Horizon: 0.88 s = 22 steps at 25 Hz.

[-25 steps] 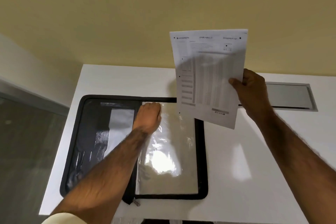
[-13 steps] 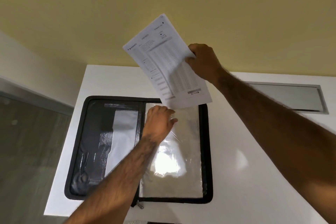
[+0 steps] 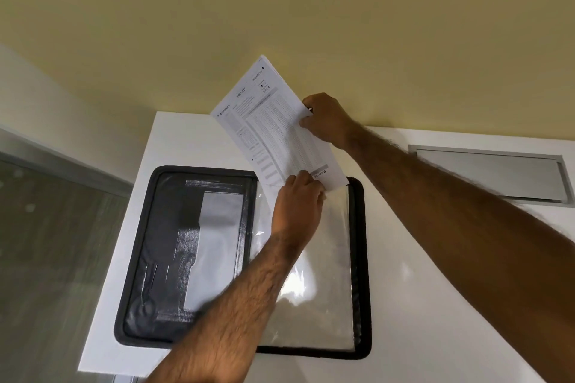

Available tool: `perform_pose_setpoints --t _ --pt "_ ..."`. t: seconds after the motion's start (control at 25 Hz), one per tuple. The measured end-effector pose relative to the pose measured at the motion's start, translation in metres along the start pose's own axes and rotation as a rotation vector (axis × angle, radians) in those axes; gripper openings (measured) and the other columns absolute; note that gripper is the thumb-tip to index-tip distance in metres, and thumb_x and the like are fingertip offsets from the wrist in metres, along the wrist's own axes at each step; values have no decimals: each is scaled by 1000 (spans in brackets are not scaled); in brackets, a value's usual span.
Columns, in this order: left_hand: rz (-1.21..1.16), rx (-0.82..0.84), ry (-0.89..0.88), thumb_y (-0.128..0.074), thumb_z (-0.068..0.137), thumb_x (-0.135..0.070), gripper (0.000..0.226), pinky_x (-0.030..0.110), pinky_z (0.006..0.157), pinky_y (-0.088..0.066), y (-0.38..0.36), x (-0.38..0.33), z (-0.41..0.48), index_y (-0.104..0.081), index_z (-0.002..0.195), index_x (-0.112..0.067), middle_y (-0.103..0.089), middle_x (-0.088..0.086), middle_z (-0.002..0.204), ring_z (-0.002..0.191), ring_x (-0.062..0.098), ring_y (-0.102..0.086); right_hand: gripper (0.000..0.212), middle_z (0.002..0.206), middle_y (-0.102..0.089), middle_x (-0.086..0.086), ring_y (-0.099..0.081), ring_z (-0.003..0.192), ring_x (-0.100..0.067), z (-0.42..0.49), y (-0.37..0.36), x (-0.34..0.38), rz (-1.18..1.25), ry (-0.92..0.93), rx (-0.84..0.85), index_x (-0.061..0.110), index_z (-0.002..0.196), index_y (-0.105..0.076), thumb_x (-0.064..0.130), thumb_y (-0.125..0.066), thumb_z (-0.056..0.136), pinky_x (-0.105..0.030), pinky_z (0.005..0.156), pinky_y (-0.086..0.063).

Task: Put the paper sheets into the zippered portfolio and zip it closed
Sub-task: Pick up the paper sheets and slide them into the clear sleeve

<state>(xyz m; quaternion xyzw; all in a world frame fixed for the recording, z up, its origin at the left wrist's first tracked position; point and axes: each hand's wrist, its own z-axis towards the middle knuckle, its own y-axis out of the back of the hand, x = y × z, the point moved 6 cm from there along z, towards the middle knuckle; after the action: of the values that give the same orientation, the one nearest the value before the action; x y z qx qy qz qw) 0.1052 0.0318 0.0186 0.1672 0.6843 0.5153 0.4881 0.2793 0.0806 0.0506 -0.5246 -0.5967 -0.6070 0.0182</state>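
Observation:
A black zippered portfolio (image 3: 146,258) lies open flat on the white table (image 3: 435,320). Its right half carries clear plastic sleeves (image 3: 323,274); its left half has pockets with a grey insert. Printed paper sheets (image 3: 273,124) are held tilted above the portfolio's top edge, with their lower end at the top of the sleeves. My right hand (image 3: 326,120) grips the sheets at their right edge. My left hand (image 3: 295,205) rests at the top of the plastic sleeves, with its fingers touching the lower end of the sheets; whether it pinches the sleeve is hidden.
A metal cable hatch (image 3: 491,174) is set into the table at the right. A beige wall (image 3: 280,9) rises behind the table. The table's left edge drops off to a grey floor (image 3: 46,258).
My right hand has brought the sheets down and right, so that their lower end meets the sleeve's top. My left hand has shifted slightly up to the sheets' lower end.

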Motion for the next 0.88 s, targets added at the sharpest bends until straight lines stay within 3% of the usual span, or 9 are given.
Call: perform_pose_setpoints --t 0.28,0.52,0.68,0.8,0.88 --pt "-22 -13 8 -67 96 -26 16 36 85 -62 -3 -25 -2 -75 97 -12 -69 5 104 90 21 -71 23 102 -70 -28 -68 90 -41 -2 -9 -25 140 -113 -69 -12 104 -64 1 -58 85 -47 73 -58" --pt "-59 -66 31 -66 96 -17 9 27 72 -57 2 -37 1 -75 100 -16 -66 1 94 77 13 -62 8 68 -52 -7 -47 60 -20 -11 -21 -48 235 -200 -154 -4 74 -57 -1 -54 81 -26 51 -36" --pt "-87 -56 51 -62 99 -17 10 26 67 -57 1 -36 4 -71 100 -12 -61 2 96 77 12 -58 18 78 -61 -15 -56 67 -22 -15 -25 -58 287 -265 -178 -11 92 -65 1 -55 83 -29 54 -43" --pt "-139 -44 65 -58 102 -20 13 25 72 -58 -3 -35 5 -69 103 -13 -61 2 101 80 12 -60 21 97 -71 -19 -66 79 -29 -19 -25 -60 412 -314 -153 -4 101 -67 10 -60 87 -34 64 -51" --pt "-177 -39 67 -57 102 -19 13 25 76 -58 -4 -35 5 -69 103 -13 -63 2 102 81 11 -62 22 105 -72 -18 -70 91 -33 -23 -26 -58 469 -312 -46 3 106 -68 15 -63 89 -37 67 -54"
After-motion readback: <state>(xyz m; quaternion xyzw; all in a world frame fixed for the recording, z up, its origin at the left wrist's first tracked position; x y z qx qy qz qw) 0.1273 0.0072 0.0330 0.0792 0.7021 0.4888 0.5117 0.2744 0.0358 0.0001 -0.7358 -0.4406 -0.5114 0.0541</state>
